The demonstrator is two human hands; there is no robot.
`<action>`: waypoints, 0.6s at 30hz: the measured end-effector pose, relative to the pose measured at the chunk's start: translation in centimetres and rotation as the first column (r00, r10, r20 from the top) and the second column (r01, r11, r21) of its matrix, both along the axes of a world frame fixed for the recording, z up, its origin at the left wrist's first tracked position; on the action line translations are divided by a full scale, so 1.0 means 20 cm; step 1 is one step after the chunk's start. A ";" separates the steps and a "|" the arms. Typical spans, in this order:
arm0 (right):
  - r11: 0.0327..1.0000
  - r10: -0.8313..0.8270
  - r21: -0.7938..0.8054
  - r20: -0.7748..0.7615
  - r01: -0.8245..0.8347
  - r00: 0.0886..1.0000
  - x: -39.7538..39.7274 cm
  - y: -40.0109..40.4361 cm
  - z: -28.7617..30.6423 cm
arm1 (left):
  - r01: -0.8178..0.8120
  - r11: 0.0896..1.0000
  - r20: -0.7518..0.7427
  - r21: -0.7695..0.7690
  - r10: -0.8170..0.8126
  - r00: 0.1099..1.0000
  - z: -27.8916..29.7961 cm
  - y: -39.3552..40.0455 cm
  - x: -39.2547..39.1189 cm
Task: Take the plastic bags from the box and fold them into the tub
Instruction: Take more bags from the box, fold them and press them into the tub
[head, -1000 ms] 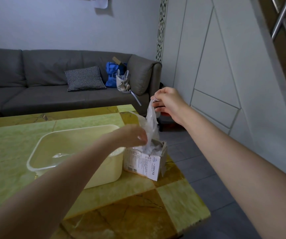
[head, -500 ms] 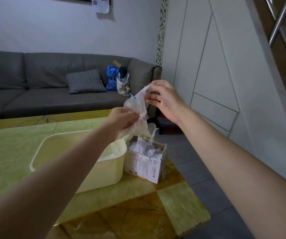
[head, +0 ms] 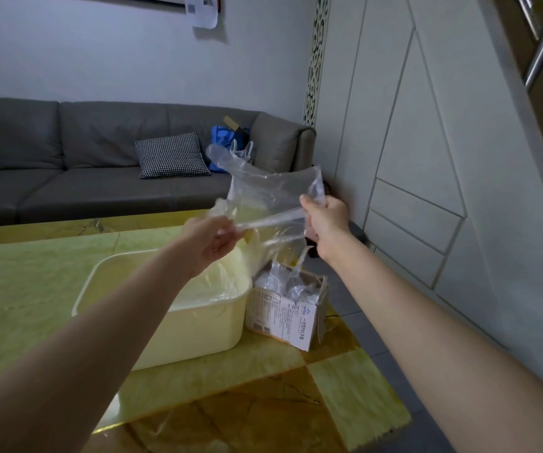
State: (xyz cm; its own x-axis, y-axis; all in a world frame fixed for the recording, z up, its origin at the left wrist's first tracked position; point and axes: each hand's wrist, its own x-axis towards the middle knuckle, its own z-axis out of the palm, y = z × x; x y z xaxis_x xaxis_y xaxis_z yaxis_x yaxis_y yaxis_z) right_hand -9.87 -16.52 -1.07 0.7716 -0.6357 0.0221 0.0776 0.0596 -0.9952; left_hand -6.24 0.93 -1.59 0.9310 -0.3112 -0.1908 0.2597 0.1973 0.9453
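A clear plastic bag (head: 270, 191) is stretched in the air between both hands, above the box and the tub's right end. My left hand (head: 209, 241) pinches its left edge. My right hand (head: 325, 217) grips its right edge. Below them a small white cardboard box (head: 291, 317) stands open on the table, with more crumpled clear bags (head: 283, 281) sticking out of its top. A cream plastic tub (head: 198, 325) sits directly left of the box, touching it or nearly so. My left forearm hides part of the tub's inside.
The yellow-green marble table (head: 35, 279) ends just right of the box, with grey floor tiles (head: 355, 308) beyond. A grey sofa (head: 67, 165) with a checked cushion (head: 170, 155) and a blue bag (head: 224, 138) stands behind the table. White wall panels (head: 427, 158) rise on the right.
The bag came up out of the box. My left hand rose from the box's top to take its left edge, and both hands pulled apart, spreading the bag in the air.
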 end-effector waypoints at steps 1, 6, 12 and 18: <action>0.991 -0.058 -0.116 0.029 0.061 0.998 0.01 -0.02 0.00 | -0.058 0.998 -0.034 0.013 0.059 0.998 -0.02 0.04 0.02; 0.767 -0.073 -0.628 0.125 0.136 0.989 -0.01 -0.06 0.02 | -0.338 0.888 0.181 0.313 0.293 0.939 -0.07 0.19 0.09; 0.415 0.369 -0.888 -0.036 -0.199 0.929 0.00 0.18 0.10 | 0.317 0.915 0.316 0.250 -0.387 0.866 0.12 0.11 -0.01; 0.612 0.333 -0.788 0.187 -0.061 0.924 0.05 0.27 0.15 | 0.348 0.868 0.199 0.355 -0.434 0.879 0.02 0.28 0.07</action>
State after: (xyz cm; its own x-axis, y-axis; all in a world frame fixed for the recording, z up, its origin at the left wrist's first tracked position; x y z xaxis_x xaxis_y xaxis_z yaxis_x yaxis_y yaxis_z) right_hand -8.79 -11.12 1.85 0.7435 -0.1161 0.6586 0.4437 -0.6511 -0.6157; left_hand -4.81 6.45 -1.19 0.7718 -0.6280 -0.0994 -0.0121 -0.1707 0.9852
